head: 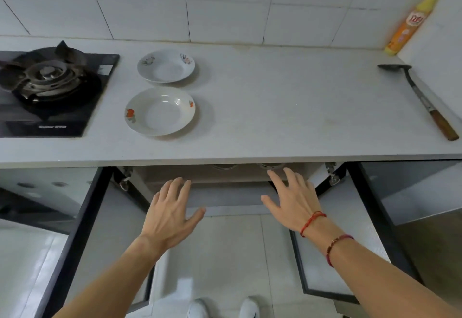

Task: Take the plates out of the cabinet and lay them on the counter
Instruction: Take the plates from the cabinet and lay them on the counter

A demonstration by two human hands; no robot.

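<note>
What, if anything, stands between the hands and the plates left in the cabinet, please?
Nothing visible: both cabinet doors hang open, and the left hand and right hand reach empty toward plate rims under the counter.

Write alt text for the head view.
Two empty hands, left hand and right hand, reach with spread fingers toward an open under-counter cabinet. Two white floral plates already sit on the counter beside a gas burner.

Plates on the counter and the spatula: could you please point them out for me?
Far plate (166, 65), head view, on its centre well.
Near plate (160, 111), head view, on its centre well.
Spatula (422, 100), head view, on its metal shaft.
</note>
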